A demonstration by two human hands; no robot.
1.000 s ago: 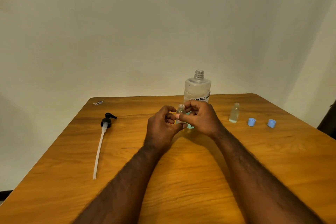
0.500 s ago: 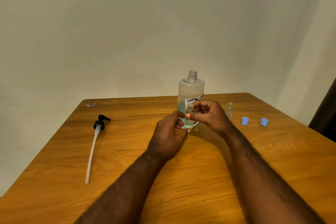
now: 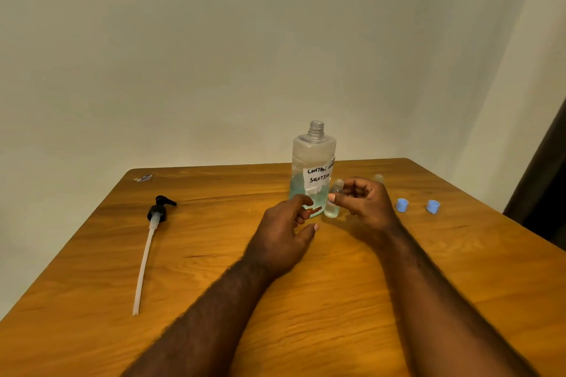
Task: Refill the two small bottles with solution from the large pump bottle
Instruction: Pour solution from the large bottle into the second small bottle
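R hands: right hand [image 3: 366, 203] pinches 1st small bottle [image 3: 333, 208] btwn thumb and curled fingers, gripping it near the neck.
L hands: left hand [image 3: 283, 225] holds nothing; fingers loosely curled, relaxed, just in front of the large bottle's base. Can't tell if fingertips touch it.
1st small bottle: clear, uncapped, upright, just right of the large bottle. Base at or barely above the surface [image 3: 214, 269]; can't tell which.
Large bottle [image 3: 312, 159]: upright at center-back of the surface, neck open w/ no pump on it. Pale blue-green liquid fills approx the lower half. White label w/ handwritten "SOLUTION".
2nd small bottle [image 3: 379, 178]: behind the right hand, only the top shows, uncapped.
Caps: two blue caps, near cap [image 3: 402, 204] and far cap [image 3: 432, 206], side by side on the surface, right of the right hand, apart from both bottles.
Pump [image 3: 157, 213]: black head w/ long white tube [image 3: 144, 263], lying flat on the left side, well apart from the bottles.
Misc: small scrap [image 3: 143, 177] at the back-left corner.
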